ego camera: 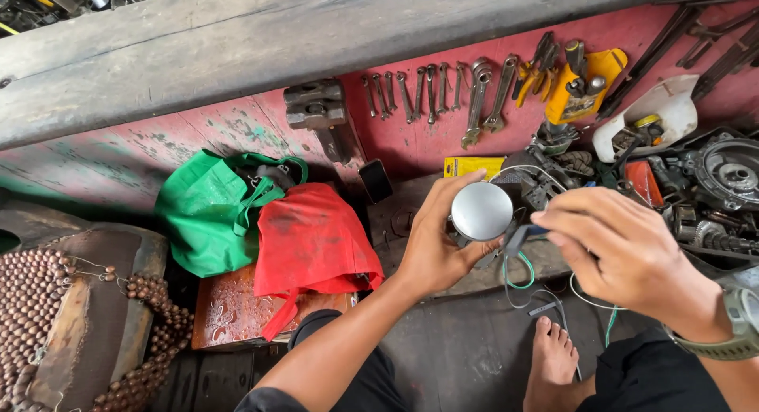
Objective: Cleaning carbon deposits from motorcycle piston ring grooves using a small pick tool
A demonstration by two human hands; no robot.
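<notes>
My left hand (433,242) grips a round metal part with a flat silver face (481,210), thumb on its far side, fingers underneath. My right hand (621,250) is close beside it on the right, pinching a small dark connector (518,238) at the part's lower right edge. Green and white wires (518,284) hang down from the connector toward the floor. A green watch sits on my right wrist (731,333). My bare foot (552,357) rests on the dark floor below the hands.
Several wrenches (443,92) hang on the red wall, with pliers and a yellow tool holder (581,84) to their right. Engine parts (715,190) are piled at right. A green bag (209,214) and red bag (312,238) lie at left, beside a beaded seat cover (47,317).
</notes>
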